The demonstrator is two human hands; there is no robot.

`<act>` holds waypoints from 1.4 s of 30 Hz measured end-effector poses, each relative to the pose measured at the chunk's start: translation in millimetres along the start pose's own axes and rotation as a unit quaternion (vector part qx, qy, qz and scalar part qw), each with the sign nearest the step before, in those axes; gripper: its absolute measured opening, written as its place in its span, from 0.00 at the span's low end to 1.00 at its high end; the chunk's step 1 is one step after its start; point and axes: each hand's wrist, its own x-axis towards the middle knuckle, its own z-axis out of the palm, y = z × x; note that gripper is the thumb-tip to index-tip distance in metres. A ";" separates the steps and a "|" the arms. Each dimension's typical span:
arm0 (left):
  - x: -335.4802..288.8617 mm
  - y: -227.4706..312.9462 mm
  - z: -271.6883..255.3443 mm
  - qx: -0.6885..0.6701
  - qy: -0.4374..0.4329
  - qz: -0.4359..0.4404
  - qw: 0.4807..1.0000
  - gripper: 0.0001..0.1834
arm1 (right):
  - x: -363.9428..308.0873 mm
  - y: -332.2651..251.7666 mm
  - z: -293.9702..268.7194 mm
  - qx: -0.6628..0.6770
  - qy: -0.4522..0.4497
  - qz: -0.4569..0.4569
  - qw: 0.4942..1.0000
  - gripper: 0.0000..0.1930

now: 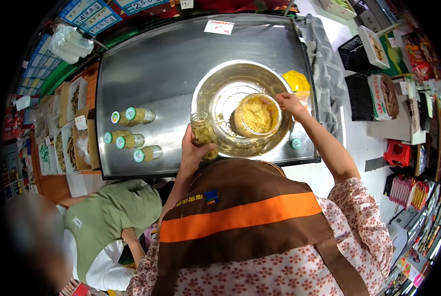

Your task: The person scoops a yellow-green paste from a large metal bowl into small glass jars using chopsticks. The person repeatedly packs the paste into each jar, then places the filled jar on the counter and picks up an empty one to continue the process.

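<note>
My left hand [195, 148] is wrapped round an uncapped glass jar [203, 129] filled with greenish-yellow chopped food. It is upright beside the left edge of a wide metal basin [208, 81]. Inside the basin is a clear round tub [237, 123] packed with yellow chopped food. The fingers of my right hand [289, 102] are closed on the tub's right rim. A small green lid [295, 143] lies on the table right of the basin, and a yellow lid [295, 80] lies behind my right hand.
Several filled jars with green lids [130, 141] lie on the left of the metal table [166, 64]. A white card [219, 27] is at its far edge. Cardboard boxes of dried goods [75, 98] stand left. Another person in a green apron [109, 212] bends at lower left.
</note>
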 end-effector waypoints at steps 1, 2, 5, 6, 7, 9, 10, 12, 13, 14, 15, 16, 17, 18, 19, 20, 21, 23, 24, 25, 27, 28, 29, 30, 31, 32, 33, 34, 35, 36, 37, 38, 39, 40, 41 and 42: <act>1.2 1.8 -1.3 0.007 -0.006 -0.004 1.000 0.32 | 13.5 31.4 8.0 -0.112 0.044 -0.097 0.988 0.12; -1.4 -0.8 -5.9 0.015 0.002 -0.007 1.000 0.32 | 17.6 27.1 19.9 -0.070 0.015 -0.088 0.994 0.11; -2.8 -4.7 -14.5 0.041 0.016 -0.018 0.999 0.31 | 29.3 -2.4 31.6 -0.174 -0.020 -0.137 0.975 0.09; 0.1 -6.6 -14.0 0.047 0.018 -0.020 0.999 0.31 | 37.7 -6.2 33.4 -0.226 -0.053 -0.185 0.955 0.09; 3.1 -6.9 -12.9 0.053 0.020 -0.023 0.998 0.31 | 46.2 -9.9 35.4 -0.276 -0.086 -0.231 0.929 0.10; 10.5 -6.8 -9.5 0.048 0.038 -0.040 0.997 0.30 | 56.0 -9.9 43.5 -0.409 -0.100 -0.254 0.871 0.12; 15.7 -8.2 -8.0 0.040 0.044 -0.038 0.998 0.30 | 59.8 -7.7 48.6 -0.444 -0.095 -0.268 0.850 0.12; 27.3 -9.4 -7.6 0.050 0.052 -0.034 0.997 0.31 | 65.1 -9.0 58.5 -0.529 -0.121 -0.219 0.811 0.10; 31.9 -10.8 -6.8 0.064 0.056 -0.033 0.996 0.31 | 67.9 -12.6 57.8 -0.529 -0.139 -0.208 0.811 0.10; 36.2 -11.1 -7.4 0.078 0.058 -0.033 0.995 0.31 | 70.2 -15.9 57.2 -0.529 -0.157 -0.197 0.810 0.10; 40.7 -12.8 -6.1 0.086 0.055 -0.036 0.994 0.32 | 71.4 -13.3 52.7 -0.533 -0.174 -0.183 0.808 0.09; 46.2 -13.3 -5.9 0.094 0.051 -0.040 0.993 0.32 | 75.4 -11.2 49.1 -0.526 -0.180 -0.189 0.809 0.09; 50.9 -14.6 -6.3 0.102 0.047 -0.044 0.993 0.32 | 77.0 -8.4 47.1 -0.516 -0.169 -0.192 0.818 0.09; 55.4 -16.1 -6.3 0.099 0.044 -0.044 0.993 0.32 | 78.9 -10.3 45.0 -0.506 -0.156 -0.197 0.825 0.09; 59.0 -17.9 -6.5 0.097 0.041 -0.045 0.993 0.32 | 78.7 -11.2 43.4 -0.496 -0.142 -0.201 0.832 0.09; 61.9 -19.6 -6.5 0.095 0.038 -0.046 0.994 0.32 | 76.5 -8.1 42.9 -0.496 -0.078 -0.229 0.834 0.11; 66.2 -21.3 -6.6 0.096 0.035 -0.040 0.994 0.32 | 65.2 -33.4 35.4 -0.449 -0.077 -0.209 0.865 0.10; 72.8 -17.7 -4.8 0.100 0.027 -0.031 0.994 0.32 | 53.0 -45.8 18.5 -0.332 -0.017 -0.204 0.921 0.11; 73.2 -15.4 -4.0 0.095 0.025 -0.036 0.994 0.33 | 38.6 -62.4 9.9 -0.230 -0.023 -0.153 0.961 0.11; 71.2 -15.5 -5.1 0.096 0.024 -0.027 0.995 0.33 | 16.8 -87.8 0.0 -0.127 -0.029 -0.101 0.986 0.11; 67.7 -13.0 -7.4 0.102 0.013 -0.001 0.995 0.33 | -39.2 -129.6 -27.0 0.018 -0.046 -0.074 0.996 0.12; 63.0 -15.0 -8.0 0.097 0.021 0.007 0.995 0.31 | -63.4 -141.9 -48.5 0.002 -0.095 -0.047 0.994 0.11; 59.0 -13.9 -7.4 0.086 0.023 0.010 0.996 0.31 | -84.8 -150.0 -66.0 -0.014 -0.141 -0.020 0.990 0.10; 56.0 -12.7 -5.9 0.077 0.021 0.014 0.997 0.31 | -104.3 -157.3 -72.3 -0.054 -0.145 -0.045 0.987 0.09; 52.0 -11.7 -4.2 0.066 0.019 0.017 0.997 0.30 | -120.2 -162.1 -75.6 -0.095 -0.150 -0.070 0.982 0.08; 48.9 -11.9 -2.2 0.061 0.013 0.028 0.998 0.29 | -129.8 -167.9 -67.2 -0.137 -0.123 -0.099 0.978 0.06; 47.6 -13.4 0.9 0.049 0.006 0.033 0.998 0.29 | -136.5 -182.9 -56.3 -0.343 -0.094 -0.120 0.927 0.07; 46.0 -15.1 4.2 0.039 0.000 0.036 0.999 0.28 | -136.8 -181.2 -36.5 -0.432 -0.063 -0.166 0.884 0.07; 44.4 -16.4 7.4 0.030 -0.007 0.038 0.999 0.28 | -133.7 -172.8 -15.2 -0.515 -0.031 -0.208 0.831 0.07; 42.3 -16.2 9.9 0.030 -0.026 0.024 0.999 0.28 | -125.9 -168.4 6.0 -0.580 -0.042 -0.210 0.786 0.08; 36.4 -11.4 11.4 0.061 -0.024 0.053 0.996 0.28 | -116.9 -170.0 20.6 -0.640 -0.056 -0.216 0.735 0.08; 30.1 -4.9 14.4 0.092 -0.020 0.081 0.992 0.28 | -115.9 -174.6 21.2 -0.593 -0.026 -0.235 0.770 0.09; 23.1 -0.4 13.7 0.122 -0.013 0.109 0.986 0.28 | -113.8 -178.5 21.9 -0.542 -0.001 -0.256 0.800 0.09; 15.0 -0.5 9.3 0.127 -0.002 0.122 0.984 0.28 | -111.2 -179.0 22.0 -0.504 0.015 -0.276 0.818 0.11; 8.5 4.5 5.5 0.109 0.000 0.116 0.987 0.29 | -110.3 -182.7 25.0 -0.515 0.019 -0.280 0.810 0.11; 0.8 4.9 3.3 0.087 0.004 0.107 0.990 0.29 | -105.9 -181.7 30.1 -0.491 -0.007 -0.292 0.821 0.11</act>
